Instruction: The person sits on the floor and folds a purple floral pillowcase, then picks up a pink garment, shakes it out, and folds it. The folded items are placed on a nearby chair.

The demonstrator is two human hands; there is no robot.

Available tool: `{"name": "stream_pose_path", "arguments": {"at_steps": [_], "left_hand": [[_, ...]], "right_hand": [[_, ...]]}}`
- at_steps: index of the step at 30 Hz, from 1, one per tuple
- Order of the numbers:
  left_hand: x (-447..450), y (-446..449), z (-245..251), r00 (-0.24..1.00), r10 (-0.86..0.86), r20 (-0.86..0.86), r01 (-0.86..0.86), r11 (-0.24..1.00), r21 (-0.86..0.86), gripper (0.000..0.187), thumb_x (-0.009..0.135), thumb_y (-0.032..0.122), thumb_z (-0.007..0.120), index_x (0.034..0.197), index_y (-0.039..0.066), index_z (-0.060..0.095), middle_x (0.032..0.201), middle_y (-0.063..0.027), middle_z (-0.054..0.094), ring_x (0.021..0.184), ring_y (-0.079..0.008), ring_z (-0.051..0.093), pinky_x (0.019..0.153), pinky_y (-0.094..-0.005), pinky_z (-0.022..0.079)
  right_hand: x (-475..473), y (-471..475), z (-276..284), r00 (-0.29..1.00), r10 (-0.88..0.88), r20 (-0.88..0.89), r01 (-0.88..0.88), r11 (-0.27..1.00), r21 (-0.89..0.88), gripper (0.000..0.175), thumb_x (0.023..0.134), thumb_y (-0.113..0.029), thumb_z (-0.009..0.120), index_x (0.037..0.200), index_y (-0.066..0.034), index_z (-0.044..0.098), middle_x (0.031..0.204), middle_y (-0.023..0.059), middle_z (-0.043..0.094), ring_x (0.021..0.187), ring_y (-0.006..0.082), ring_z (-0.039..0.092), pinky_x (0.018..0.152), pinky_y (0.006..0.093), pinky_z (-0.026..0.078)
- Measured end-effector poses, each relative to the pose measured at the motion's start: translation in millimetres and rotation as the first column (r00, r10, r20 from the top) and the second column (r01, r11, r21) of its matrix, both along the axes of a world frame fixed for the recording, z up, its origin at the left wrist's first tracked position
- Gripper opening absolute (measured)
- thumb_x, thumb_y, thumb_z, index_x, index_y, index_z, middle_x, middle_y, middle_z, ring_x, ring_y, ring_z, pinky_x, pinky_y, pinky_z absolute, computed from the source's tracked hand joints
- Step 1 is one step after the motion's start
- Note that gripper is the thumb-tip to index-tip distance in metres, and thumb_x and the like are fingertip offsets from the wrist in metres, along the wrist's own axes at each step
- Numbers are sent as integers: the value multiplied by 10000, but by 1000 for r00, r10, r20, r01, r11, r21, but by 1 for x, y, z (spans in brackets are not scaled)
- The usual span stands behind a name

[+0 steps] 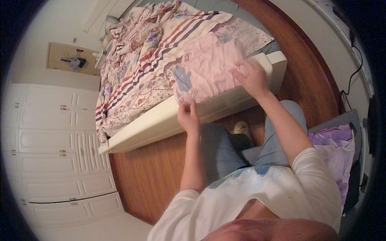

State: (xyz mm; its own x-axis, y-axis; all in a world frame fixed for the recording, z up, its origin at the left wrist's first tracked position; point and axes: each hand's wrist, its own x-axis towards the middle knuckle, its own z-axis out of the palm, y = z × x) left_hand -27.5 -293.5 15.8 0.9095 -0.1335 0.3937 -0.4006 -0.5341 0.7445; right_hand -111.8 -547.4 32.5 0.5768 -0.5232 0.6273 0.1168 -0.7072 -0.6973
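A pink garment (211, 66) with blue-grey patches lies spread on the near edge of the bed, over a floral and striped cover (169, 51). My left hand (189, 116) pinches the garment's near left corner between thumb and fingers, beside a blue-grey patch. On the right, my right hand (250, 76) is closed on the garment's right edge, just above the bed's cream footboard (144, 129). The fabric between my hands is wrinkled. What kind of garment it is cannot be told for certain.
The footboard runs between the bed and my knees. White cabinets (48, 138) stand at the left. A purple and white cloth (337, 162) lies on the grey seat behind me at the right. A black cable (359, 64) hangs by the right wall.
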Motion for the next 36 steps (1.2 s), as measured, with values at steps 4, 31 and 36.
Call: {"name": "stream_pose_path", "arguments": {"at_steps": [4,31,36], "left_hand": [[0,4,1,999,-21,-38,15,986,-165,186,925,195,599,870,24,551,777,-15,536,713,-97,490,640,-259,422],[56,-44,38,937,-251,245,33,758,651,397,883,365,566,1180,103,592,1236,-139,578,1164,-315,511,1009,-498,321],[60,-49,33,922,-269,279,2,723,690,409,878,393,544,1187,132,601,1234,-105,590,1174,-286,512,1021,-511,298]], "right_hand": [[0,0,2,996,-19,88,24,998,-59,266,788,-257,693,956,-70,608,953,120,633,919,333,580,806,417,465],[-4,6,3,981,71,-180,-118,957,-265,377,757,-286,705,1066,-79,640,1081,113,590,1067,319,533,901,410,433],[11,-6,10,999,23,-35,-28,987,-159,370,765,-253,689,1085,-76,631,1182,131,586,1159,323,504,995,440,386]]}}
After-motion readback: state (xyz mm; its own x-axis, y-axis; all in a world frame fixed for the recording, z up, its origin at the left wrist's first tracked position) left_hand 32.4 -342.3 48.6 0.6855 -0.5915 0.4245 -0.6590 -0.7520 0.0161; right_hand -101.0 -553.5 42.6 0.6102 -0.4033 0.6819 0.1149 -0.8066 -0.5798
